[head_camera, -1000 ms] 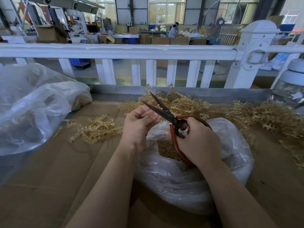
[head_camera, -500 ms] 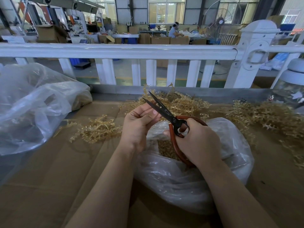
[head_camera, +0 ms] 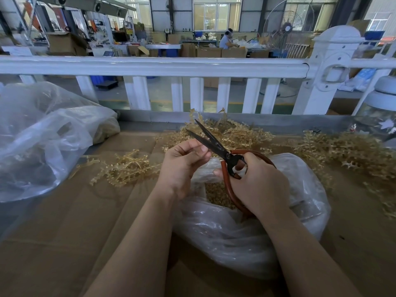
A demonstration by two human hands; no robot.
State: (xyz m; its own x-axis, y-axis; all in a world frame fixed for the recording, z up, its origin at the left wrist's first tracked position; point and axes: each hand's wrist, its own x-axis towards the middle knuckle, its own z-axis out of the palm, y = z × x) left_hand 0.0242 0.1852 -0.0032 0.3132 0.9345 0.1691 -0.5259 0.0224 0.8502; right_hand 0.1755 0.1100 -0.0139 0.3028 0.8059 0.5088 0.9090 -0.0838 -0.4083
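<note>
Right grip: the right grip (head_camera: 259,183) is clenched around the red-brown handles (head_camera: 226,185) of a pair of scissors (head_camera: 214,143); the fingers curl through the large loop, the thumb lies near the pivot
Scissors: black blades parted in a narrow V, tips pointing far and to the left; held in the air above the small bag, not touching the counter
Left grip: the left grip (head_camera: 182,166) sits just left of the scissors; its fingers are curled, with thumb and forefinger tips pressed together right against the nearer blade; whether anything is pinched between them I cannot tell
Small bag: a clear plastic bag (head_camera: 235,239) lies on the counter directly under both hands, mouth open upward; a heap of small golden pieces (head_camera: 216,194) shows inside it, just below the right grip
Counter: the counter (head_camera: 64,232) is covered with flat brown cardboard; a grey metal edge (head_camera: 278,123) runs along its far side
Golden sprigs: spiky golden plastic sprigs lie loose on the cardboard; one clump (head_camera: 128,168) to the left of the left grip, a bigger pile (head_camera: 237,133) just beyond the blade tips, another spread (head_camera: 347,151) to the right
Large bag: a big crumpled clear plastic bag (head_camera: 42,142) fills the left side of the counter, well apart from the hands
Far side: a white railing (head_camera: 171,66) with upright slats crosses behind the counter; a glass jar with a white lid (head_camera: 383,97) stands at the far right; a workshop with cardboard boxes lies beyond
</note>
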